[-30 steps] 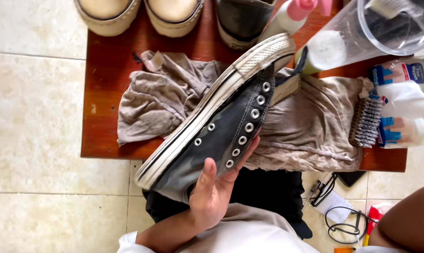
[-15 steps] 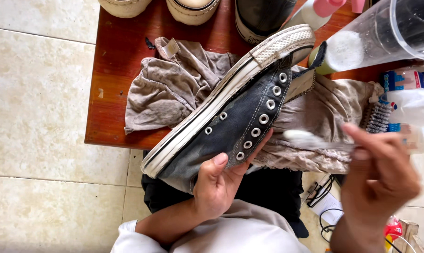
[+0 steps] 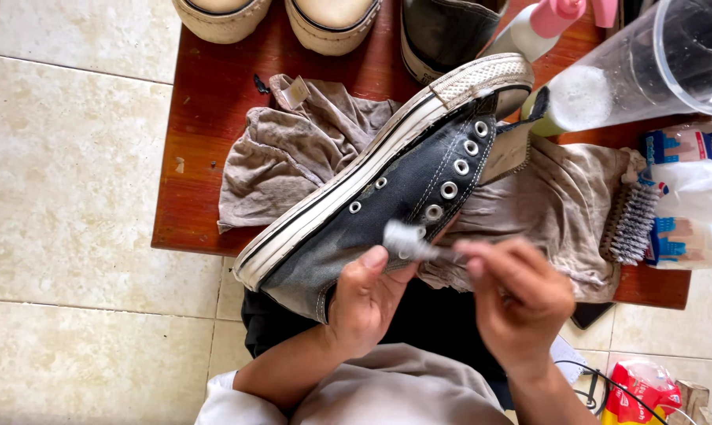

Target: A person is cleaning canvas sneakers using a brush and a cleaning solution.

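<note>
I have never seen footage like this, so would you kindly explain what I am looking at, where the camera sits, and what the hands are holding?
There is no machine here: a person works with bare hands, filmed by one camera worn on the head and looking down. The left hand grips a dark canvas sneaker by its heel end, sole turned to the left. The right hand holds a small brush with pale bristles against the shoe's side near the eyelets; it is blurred. Under the shoe a crumpled grey-brown cloth lies on a low red-brown wooden table. Also there: a pair of cream shoes, another dark shoe, a clear plastic jug, a pink-capped bottle and a scrubbing brush.
</note>
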